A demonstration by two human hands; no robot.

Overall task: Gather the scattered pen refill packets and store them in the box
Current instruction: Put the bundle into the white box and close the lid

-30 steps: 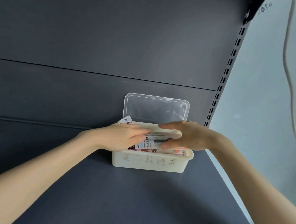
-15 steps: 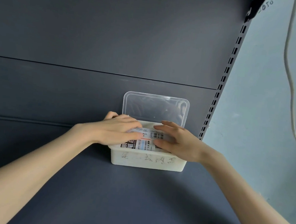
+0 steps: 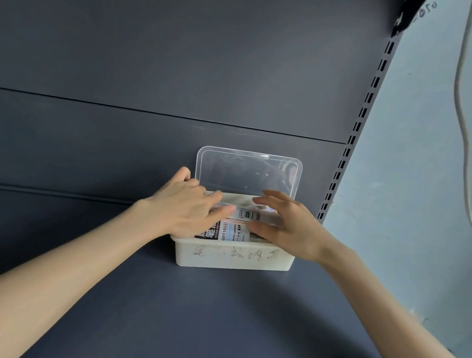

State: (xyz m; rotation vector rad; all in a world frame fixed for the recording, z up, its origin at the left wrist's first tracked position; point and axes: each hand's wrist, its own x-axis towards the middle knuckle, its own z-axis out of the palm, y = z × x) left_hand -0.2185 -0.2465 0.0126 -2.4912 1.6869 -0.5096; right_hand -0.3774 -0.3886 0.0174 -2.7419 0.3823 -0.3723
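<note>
Head view:
- Box (image 3: 232,258): cream plastic, faint handwriting on the front wall, sits on the dark grey shelf (image 3: 191,315) against the back panel (image 3: 181,63). The clear lid (image 3: 248,171) stands upright behind it, leaning on the panel.
- Refill packets (image 3: 232,233): all inside the box, stacked flat. The top one shows a barcode label.
- Left hand (image 3: 188,211): fingers straight, laid flat on the stack's left end, pressing down. The thumb is raised beside the lid's left edge.
- Right hand (image 3: 284,227): fingers extended and spread, not curled, over the right end of the stack. The barcode packet's end lies between forefinger and thumb.
- Right side: slotted upright (image 3: 355,131), pale wall (image 3: 414,163), hanging cable (image 3: 462,124).
</note>
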